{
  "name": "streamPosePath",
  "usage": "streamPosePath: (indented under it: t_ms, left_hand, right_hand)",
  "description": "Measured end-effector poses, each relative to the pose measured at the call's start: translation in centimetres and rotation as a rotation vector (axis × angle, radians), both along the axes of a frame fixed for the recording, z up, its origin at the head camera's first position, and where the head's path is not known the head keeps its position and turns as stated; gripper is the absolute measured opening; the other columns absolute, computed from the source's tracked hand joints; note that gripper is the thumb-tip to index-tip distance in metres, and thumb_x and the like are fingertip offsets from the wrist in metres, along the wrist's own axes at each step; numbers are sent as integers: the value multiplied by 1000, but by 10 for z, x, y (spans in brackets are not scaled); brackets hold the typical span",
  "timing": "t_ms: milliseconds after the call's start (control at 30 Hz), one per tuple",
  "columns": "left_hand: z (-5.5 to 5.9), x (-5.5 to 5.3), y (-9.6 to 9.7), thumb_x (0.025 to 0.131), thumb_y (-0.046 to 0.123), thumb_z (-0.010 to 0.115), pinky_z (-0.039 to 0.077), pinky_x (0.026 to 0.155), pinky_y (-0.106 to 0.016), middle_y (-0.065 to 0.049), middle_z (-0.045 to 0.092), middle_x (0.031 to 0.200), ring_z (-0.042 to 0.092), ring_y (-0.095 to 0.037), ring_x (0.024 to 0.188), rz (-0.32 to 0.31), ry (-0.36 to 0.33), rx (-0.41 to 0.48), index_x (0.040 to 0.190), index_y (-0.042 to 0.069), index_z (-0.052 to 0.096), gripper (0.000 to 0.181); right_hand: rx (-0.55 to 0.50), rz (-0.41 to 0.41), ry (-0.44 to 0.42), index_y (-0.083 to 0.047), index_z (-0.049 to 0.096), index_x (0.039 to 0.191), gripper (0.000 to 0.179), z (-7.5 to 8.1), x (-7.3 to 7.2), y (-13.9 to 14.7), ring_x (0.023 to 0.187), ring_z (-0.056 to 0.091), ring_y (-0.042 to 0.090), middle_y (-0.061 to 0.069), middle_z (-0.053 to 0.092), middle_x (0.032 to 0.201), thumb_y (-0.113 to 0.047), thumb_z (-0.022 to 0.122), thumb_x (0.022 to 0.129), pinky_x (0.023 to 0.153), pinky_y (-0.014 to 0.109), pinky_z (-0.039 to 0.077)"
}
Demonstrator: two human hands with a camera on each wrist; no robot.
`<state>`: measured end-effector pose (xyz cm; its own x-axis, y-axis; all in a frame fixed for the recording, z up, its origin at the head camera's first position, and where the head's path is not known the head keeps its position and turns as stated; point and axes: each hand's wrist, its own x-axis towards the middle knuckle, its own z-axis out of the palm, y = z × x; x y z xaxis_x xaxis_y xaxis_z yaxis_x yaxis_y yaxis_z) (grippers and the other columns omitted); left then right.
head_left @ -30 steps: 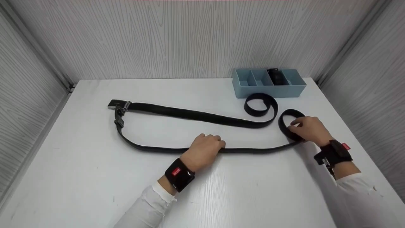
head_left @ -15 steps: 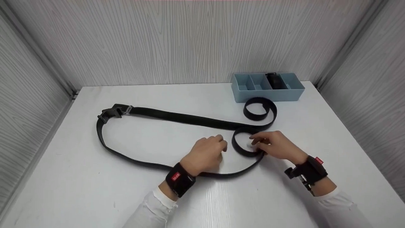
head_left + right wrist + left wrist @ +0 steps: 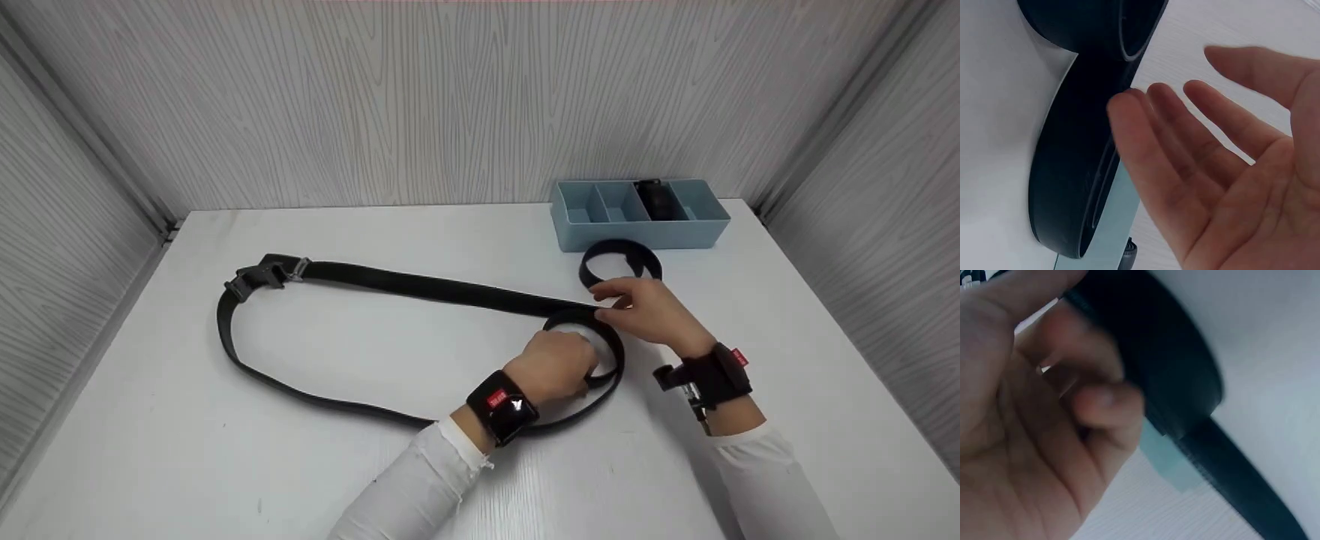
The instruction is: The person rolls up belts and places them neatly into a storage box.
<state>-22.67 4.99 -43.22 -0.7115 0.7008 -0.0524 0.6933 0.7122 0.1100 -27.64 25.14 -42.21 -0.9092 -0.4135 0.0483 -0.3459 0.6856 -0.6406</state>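
Two long black belts lie on the white table, their buckle ends (image 3: 259, 274) close together at the left. The near belt (image 3: 352, 408) curves round to a loose coil (image 3: 621, 352). My left hand (image 3: 551, 366) grips this coil, its fingers curled at the inside; in the left wrist view the thumb reaches onto the wide black band (image 3: 1168, 354). The far belt (image 3: 450, 291) runs right to its own coil (image 3: 657, 262). My right hand (image 3: 646, 315) hovers between the coils, fingers loosely bent and holding nothing, fingertips beside the black band (image 3: 1067, 163) in the right wrist view.
A light blue divided tray (image 3: 637, 238) stands at the back right, just behind the far coil. One of its compartments holds a rolled black belt (image 3: 657, 201). Grained panels (image 3: 375, 105) rise behind the table and on both sides.
The near coil has come left from the right side. My right hand has let it go and moved up towards the far coil. My left hand has moved right and taken hold of the near coil.
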Motion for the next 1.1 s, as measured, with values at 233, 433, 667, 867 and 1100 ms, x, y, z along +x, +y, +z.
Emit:
streamPosePath:
  t_ms: [233, 433, 667, 867, 1100]
  left_hand:
    - [19, 3, -44, 92, 28, 77, 54, 67, -35, 1, 67, 90, 63, -15, 78, 67, 72, 197, 90, 13, 77, 14]
    - [32, 2, -71, 95, 44, 74, 49, 65, -31, 1, 59, 87, 57, -14, 74, 59, 117, 337, 89, 11, 73, 33]
    - [38, 0, -85, 88, 41, 82, 52, 71, -30, 2, 63, 97, 62, -12, 79, 1, 90, 414, 88, 10, 75, 32]
    - [38, -9, -91, 81, 27, 88, 55, 80, -29, -3, 59, 132, 66, -14, 91, -53, 119, 490, 84, 9, 74, 23]
    - [30, -22, -95, 83, 17, 83, 56, 79, -30, -9, 64, 123, 62, -20, 97, 32, 285, 584, 87, 7, 64, 22]
  right_hand:
    - [69, 73, 89, 0, 71, 127, 41, -7, 0, -15, 81, 64, 18, 14, 72, 118, 6, 74, 87, 68, 30, 51]
    - [32, 108, 83, -3, 70, 129, 41, -6, 1, -14, 86, 66, 17, 12, 69, 122, -1, 77, 89, 71, 30, 54]
    - [-27, 146, 85, -6, 63, 142, 48, 3, 7, -19, 120, 65, 29, 11, 65, 137, -9, 75, 95, 95, 48, 54]
    - [-19, 157, 120, -9, 54, 152, 55, 12, 11, -27, 104, 64, 23, 11, 66, 136, -10, 70, 99, 86, 41, 52]
    - [-138, 119, -27, -7, 68, 132, 29, 14, 17, -43, 81, 72, 22, 10, 74, 104, -14, 61, 105, 68, 29, 55]
